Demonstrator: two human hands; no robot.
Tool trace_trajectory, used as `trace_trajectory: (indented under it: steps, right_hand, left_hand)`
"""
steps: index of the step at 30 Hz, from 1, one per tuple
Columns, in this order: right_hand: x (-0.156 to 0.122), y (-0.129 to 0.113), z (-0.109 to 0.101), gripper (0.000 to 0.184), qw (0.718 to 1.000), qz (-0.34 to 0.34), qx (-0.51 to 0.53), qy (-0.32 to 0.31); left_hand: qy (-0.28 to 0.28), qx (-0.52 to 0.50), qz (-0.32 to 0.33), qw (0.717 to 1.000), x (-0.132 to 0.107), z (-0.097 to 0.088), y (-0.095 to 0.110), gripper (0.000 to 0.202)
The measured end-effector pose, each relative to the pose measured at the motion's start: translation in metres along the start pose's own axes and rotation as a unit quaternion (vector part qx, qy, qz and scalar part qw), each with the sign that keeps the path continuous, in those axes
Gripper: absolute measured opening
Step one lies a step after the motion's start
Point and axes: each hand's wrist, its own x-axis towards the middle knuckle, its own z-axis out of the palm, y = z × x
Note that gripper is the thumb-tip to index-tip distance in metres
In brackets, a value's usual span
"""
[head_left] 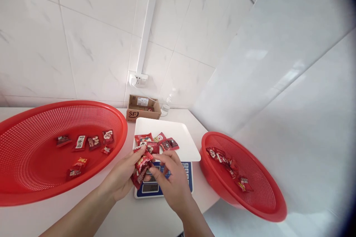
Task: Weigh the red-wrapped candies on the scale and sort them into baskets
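Note:
My left hand is closed around several small red snack packets, held over the front of a digital scale. From the right, my right hand reaches in with bent fingers, its thumb and fingertips at the edge of the same packets; whether it pinches one I cannot tell. Behind both hands, more red and dark red packets lie on the scale's white tray. The hands partly hide the scale's blue panel and display.
A large red basket with several packets stands on the left. Another red basket, also holding packets, sits tilted at the table's right edge. Behind the scale are a cardboard box and a clear plastic bottle, below a wall socket.

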Motion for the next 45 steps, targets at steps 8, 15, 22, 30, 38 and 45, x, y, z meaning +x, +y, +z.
trace_trajectory:
  steps: [8, 15, 22, 30, 38, 45]
  right_hand:
    - [0.001, -0.002, 0.011, 0.023, 0.998, -0.049, -0.022, -0.043]
    - [0.003, 0.002, -0.002, 0.015, 0.995, -0.082, -0.019, 0.048]
    - [0.032, 0.033, -0.016, 0.025, 0.983, 0.087, -0.118, 0.11]
    - [0.041, 0.046, -0.011, 0.031, 0.968, 0.127, -0.205, 0.067]
    - [0.011, 0.045, -0.033, 0.032, 0.978, 0.089, -0.081, 0.173]
    - [-0.028, 0.052, -0.051, 0.034, 0.969, 0.097, -0.086, 0.213]
  left_hand:
    - [0.012, 0.066, 0.047, 0.997, -0.004, 0.003, -0.004, 0.045]
    - [0.043, 0.063, 0.104, 0.992, 0.003, -0.003, 0.01, 0.041]
    - [0.091, 0.001, 0.206, 0.974, -0.005, -0.02, 0.053, 0.025]
    - [0.058, -0.006, 0.211, 0.976, -0.019, -0.016, 0.062, 0.029]
    - [0.044, -0.005, 0.227, 0.973, -0.028, -0.013, 0.066, 0.029]
    - [0.077, 0.006, 0.301, 0.95, -0.046, -0.02, 0.074, 0.035]
